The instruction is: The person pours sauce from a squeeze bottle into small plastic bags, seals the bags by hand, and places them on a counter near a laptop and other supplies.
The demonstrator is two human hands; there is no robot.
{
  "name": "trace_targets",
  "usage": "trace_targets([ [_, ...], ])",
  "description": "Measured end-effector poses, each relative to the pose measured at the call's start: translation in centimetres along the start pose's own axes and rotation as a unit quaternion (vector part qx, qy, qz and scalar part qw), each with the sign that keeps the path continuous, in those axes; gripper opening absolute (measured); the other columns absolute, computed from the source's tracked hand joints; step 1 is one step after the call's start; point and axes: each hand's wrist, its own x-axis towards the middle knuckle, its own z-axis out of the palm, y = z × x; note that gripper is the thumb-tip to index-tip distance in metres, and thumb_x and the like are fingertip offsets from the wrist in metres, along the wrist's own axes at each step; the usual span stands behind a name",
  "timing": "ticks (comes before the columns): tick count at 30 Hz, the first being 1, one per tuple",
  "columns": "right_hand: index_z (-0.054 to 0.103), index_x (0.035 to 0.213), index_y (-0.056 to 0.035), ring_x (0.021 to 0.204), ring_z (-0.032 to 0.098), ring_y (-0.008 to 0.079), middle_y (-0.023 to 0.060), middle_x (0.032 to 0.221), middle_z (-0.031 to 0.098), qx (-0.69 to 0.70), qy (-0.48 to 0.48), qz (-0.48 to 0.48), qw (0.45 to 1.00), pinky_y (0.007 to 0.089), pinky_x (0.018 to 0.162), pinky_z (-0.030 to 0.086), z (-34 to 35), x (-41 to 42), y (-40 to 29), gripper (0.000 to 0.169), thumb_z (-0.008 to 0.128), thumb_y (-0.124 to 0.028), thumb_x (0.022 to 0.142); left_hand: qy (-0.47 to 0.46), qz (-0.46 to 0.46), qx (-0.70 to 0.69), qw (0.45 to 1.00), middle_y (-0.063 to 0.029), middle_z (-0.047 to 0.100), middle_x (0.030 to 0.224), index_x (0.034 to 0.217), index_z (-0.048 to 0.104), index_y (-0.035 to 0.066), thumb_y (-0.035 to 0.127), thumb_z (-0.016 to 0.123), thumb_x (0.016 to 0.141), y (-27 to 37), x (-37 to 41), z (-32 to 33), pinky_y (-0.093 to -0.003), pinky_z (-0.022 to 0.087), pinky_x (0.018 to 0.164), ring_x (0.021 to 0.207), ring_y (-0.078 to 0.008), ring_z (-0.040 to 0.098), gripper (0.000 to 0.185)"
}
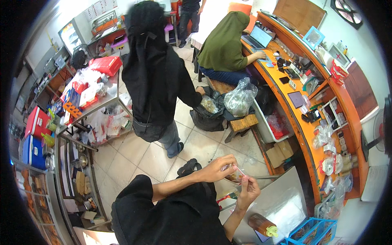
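Observation:
My left hand [225,167] and my right hand [248,192] are close together in front of me. A thin pink band or strip [239,170] is stretched between their fingertips. Just behind it is a small clear plastic bag [235,177] with brownish contents, partly hidden by my fingers; which fingers grip the bag I cannot tell. Beyond my right hand, a metal table [263,196] carries a pile of clear plastic sheets or bags [283,208]. Nearer to me lies a squeeze bottle of brown sauce [258,223] with a yellow-green cap. Beside it is a blue plastic basket [312,232] of small packets.
A person in black [153,85] stands ahead, one hand at a black bag [208,118]. Another person in green [223,46] sits at the orange counter [283,88] by a laptop [257,36]. A wooden stool [243,123] bears a filled plastic bag [240,98]. Boxes crowd a steel table [107,105] leftward.

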Motion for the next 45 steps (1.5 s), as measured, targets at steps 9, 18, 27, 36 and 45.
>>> trace_targets([
  [9,0.064,0.091,0.0054,0.079,0.06,0.013,0.0065,0.084,0.064,0.012,0.008,-0.021,1.0,0.0259,0.075,0.047,-0.8,0.2,0.5,0.008,0.066,-0.002,0.091,-0.049,0.012,-0.05,0.997,-0.0068,0.053,0.085,0.088,0.059,-0.002,0.017,0.059,0.098,1.2,1.0,-0.3,-0.0311,0.04,0.07,0.079,-0.0166,0.051,0.021],
  [18,0.064,0.091,0.0026,0.076,0.059,0.0099,0.0053,0.084,0.063,-0.024,-0.01,-0.042,0.999,0.0224,0.069,0.046,0.0,0.1,0.7,0.004,0.063,-0.001,0.093,-0.09,0.0,-0.109,0.99,-0.0073,0.053,0.085,0.086,0.058,-0.002,0.018,0.058,0.099,1.0,1.3,-0.7,-0.0311,0.042,0.072,0.08,-0.0161,0.052,0.024],
  [27,0.065,0.089,0.004,0.08,0.057,0.0114,0.0056,0.085,0.062,-0.053,-0.047,-0.007,0.997,0.025,0.072,0.045,1.9,-0.1,-1.3,0.004,0.067,0.001,0.086,-0.12,0.022,-0.078,0.99,-0.0064,0.051,0.084,0.085,0.056,-0.002,0.016,0.059,0.096,0.8,1.2,-1.5,-0.0309,0.043,0.066,0.075,-0.0151,0.053,0.021],
  [36,0.065,0.087,0.0024,0.071,0.051,0.0098,0.005,0.078,0.062,-0.112,-0.059,-0.022,0.992,0.0256,0.065,0.041,2.2,-0.5,-0.9,0.004,0.068,0.001,0.084,-0.133,0.1,0.015,0.986,-0.0121,0.049,0.079,0.079,0.055,-0.003,0.012,0.063,0.08,1.1,1.5,-2.6,-0.0365,0.042,0.062,0.067,-0.0263,0.052,0.017],
  [45,0.065,0.089,0.0032,0.078,0.056,0.0106,0.0054,0.083,0.064,-0.133,-0.049,-0.018,0.99,0.0253,0.072,0.044,1.6,0.0,-2.1,0.006,0.069,0.003,0.085,-0.118,0.11,0.006,0.987,-0.0133,0.052,0.082,0.081,0.059,-0.003,0.011,0.063,0.08,1.0,2.2,-3.3,-0.0374,0.046,0.067,0.073,-0.0301,0.056,0.014],
])
